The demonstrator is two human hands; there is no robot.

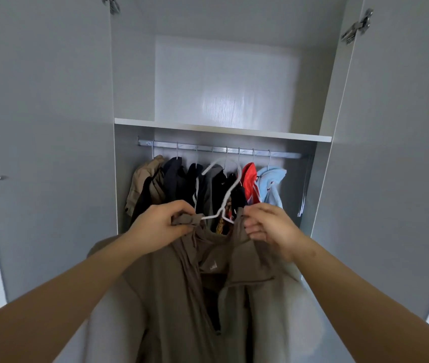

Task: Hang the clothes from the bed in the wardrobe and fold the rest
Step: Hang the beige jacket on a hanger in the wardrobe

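Nearest of all is the brown jacket (187, 297), hanging in front of the person, below and in front of the wardrobe rail (218, 149). Its collar is raised to the height of the clothes already hung there.

The left hand (161, 226) is clenched round a bunched fold of the collar. The right hand (268, 226) pinches the opposite collar edge. Held apart like this, they keep the neck spread, probably so that the white hanger (231, 191) can go into the shoulders. The hanger stands tilted between the hands, hook uppermost and short of the rail. One arm seems to dip into the neck opening, though its lower end is hard to follow against the cloth. I judge the jacket is not yet properly on the hanger, and hooking it over the rail comes after that.

The wardrobe stands open, with the left door (43, 153) and the right door (391, 153) swung wide. A shelf (221, 129) runs just above the rail. Under the rail, from its left end, hang:

- a khaki garment (142, 184)
- several dark ones (179, 176)
- a grey one (213, 179)
- a red one (250, 179)
- a pale blue hoodie (271, 182)

They are packed close together. Beyond the hoodie, at the rail's right end, hang thin bare hangers (303, 189). The stretch of rail there looks like the easiest place for the jacket.
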